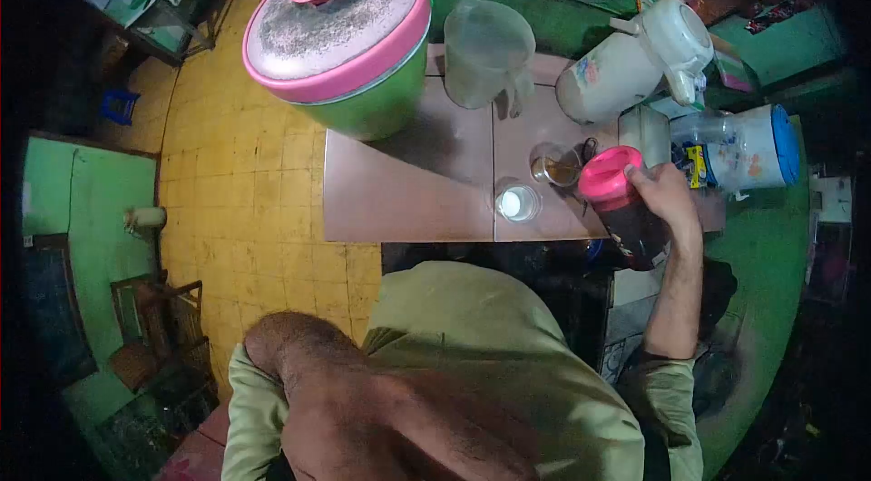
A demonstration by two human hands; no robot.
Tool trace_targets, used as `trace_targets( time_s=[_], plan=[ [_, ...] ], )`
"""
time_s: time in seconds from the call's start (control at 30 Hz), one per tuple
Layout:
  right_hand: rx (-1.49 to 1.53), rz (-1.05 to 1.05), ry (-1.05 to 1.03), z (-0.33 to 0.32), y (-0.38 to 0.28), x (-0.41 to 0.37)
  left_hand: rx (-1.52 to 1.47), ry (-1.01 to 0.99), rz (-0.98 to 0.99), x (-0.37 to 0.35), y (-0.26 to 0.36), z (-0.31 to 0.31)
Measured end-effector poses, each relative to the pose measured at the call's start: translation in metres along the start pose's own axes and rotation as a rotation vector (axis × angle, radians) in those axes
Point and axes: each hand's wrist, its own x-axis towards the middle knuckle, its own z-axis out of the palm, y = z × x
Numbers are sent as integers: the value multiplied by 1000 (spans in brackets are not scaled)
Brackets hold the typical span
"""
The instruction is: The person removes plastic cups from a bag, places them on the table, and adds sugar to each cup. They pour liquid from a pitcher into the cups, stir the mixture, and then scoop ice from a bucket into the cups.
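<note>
Pink-lidded jar (626, 209), dark below its cap, sits in the right hand (667, 195) at the right edge of the table (408, 191), leaning a little, its base apparently past the table edge. The fingers wrap round its upper side, closed on it. The left hand is out of sight; only a bent forearm shows low in the head view.

Risk as I judge it: with nothing seen steadying it from below, the pink-lidded jar could slip from a one-handed hold and drop past the edge. A swing to the left could knock the glass with white contents (518, 203) or the second glass (555, 165), both just beside it. Whether the cap is tight cannot be told; if loose, a tilt would spill.

Writing: the blue-capped container (739, 150) carries a yellow-and-blue label, and the white flask (635, 59) a small coloured print. Neither is legible.
</note>
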Motion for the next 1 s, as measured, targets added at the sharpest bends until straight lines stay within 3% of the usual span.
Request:
trace_targets(
  time_s=[0.13,0.17,0.23,0.27,0.4,0.47,0.6,0.67,0.7,0.77,0.8,0.87,1.0],
  plan=[
    [-57,-46,-12,-1,6,7,2305,-21,311,-28,-1,13],
    [-54,-35,-13,1,12,7,2068,8,308,-27,2,15],
    [-80,-21,81,6,16,12,1090,60,105,-15,20,15],
    [-60,43,-70,-7,-1,6,864,72,46,-9,28,13],
    [-164,66,54,-4,3,4,555,106,-79,15,51,-7],
    [-47,70,41,-5,-2,0,532,112,-96,35,51,-31],
    [-38,151,100,-4,-15,-13,-149,-641,354,134,-16,-138],
    [40,200,67,0,-12,-13,411,-551,419,190,-26,-168],
    [39,207,77,-1,-15,-15,715,-711,658,238,-42,-182],
    [116,220,72,-1,-20,-20,1181,-696,765,268,-64,-189],
    [117,226,81,-1,-22,-22,1173,-701,772,271,-76,-194],
    [122,316,103,-2,-25,-27,1459,-643,747,274,-94,-195],
    [93,328,68,-10,-36,-36,1608,-553,752,270,-97,-189]
  ],
)
